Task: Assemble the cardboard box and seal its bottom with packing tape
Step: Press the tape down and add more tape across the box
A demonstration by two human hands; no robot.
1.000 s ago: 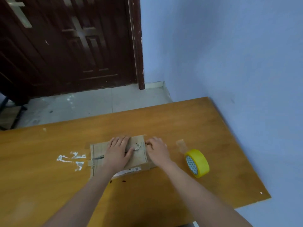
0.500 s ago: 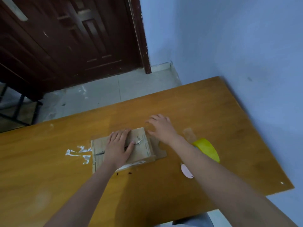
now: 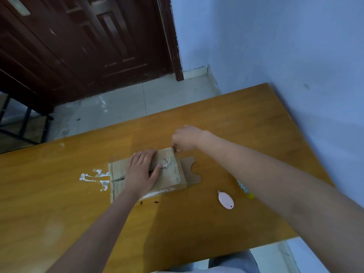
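A small cardboard box [image 3: 173, 170] lies on the wooden table [image 3: 236, 125], its taped seam facing up. One cut-out flap [image 3: 192, 171] sticks out flat on its right side. My left hand [image 3: 140, 172] rests flat on top of the box and presses it down. Fingers curled, my right hand [image 3: 185, 138] pinches at the box's far right corner. Only a yellow sliver of the packing tape roll [image 3: 249, 196] shows from behind my right forearm.
A pink oval cutter [image 3: 226, 200] lies on the table to the right of the box. White paint smears [image 3: 94, 177] mark the wood left of it. A blue wall runs along the table's right edge; a dark door stands beyond the far edge.
My right hand left the box's right side and went to its far right corner, fingers curling. The view tilted down, the cutter came into sight, and my forearm now covers the tape roll.
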